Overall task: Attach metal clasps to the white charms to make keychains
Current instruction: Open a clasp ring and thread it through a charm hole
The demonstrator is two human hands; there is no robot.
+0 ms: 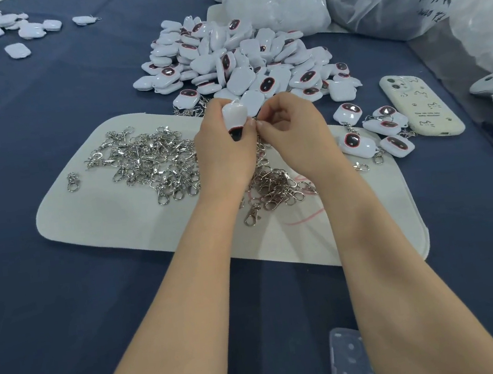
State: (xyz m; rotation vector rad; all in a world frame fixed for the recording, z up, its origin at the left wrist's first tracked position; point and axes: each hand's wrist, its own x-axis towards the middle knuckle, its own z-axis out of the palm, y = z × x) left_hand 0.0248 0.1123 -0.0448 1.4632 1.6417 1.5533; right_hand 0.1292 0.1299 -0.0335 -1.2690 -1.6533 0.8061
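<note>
Left hand [222, 154] grips charm [234, 114], right [291, 133] perhaps pinching

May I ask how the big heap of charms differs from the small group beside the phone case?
The big heap holds many charms stacked on one another; the small group holds only a few, side by side. The small group's charms carry metal clasps; the heap's mostly show none. Both are white with dark, red-rimmed windows.

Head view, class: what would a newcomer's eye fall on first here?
A big heap of white charms beyond the pale mat, and a glittering tangle of metal clasps on it. At the centre, the left hand grips one charm while the right hand pinches at its edge.
</note>
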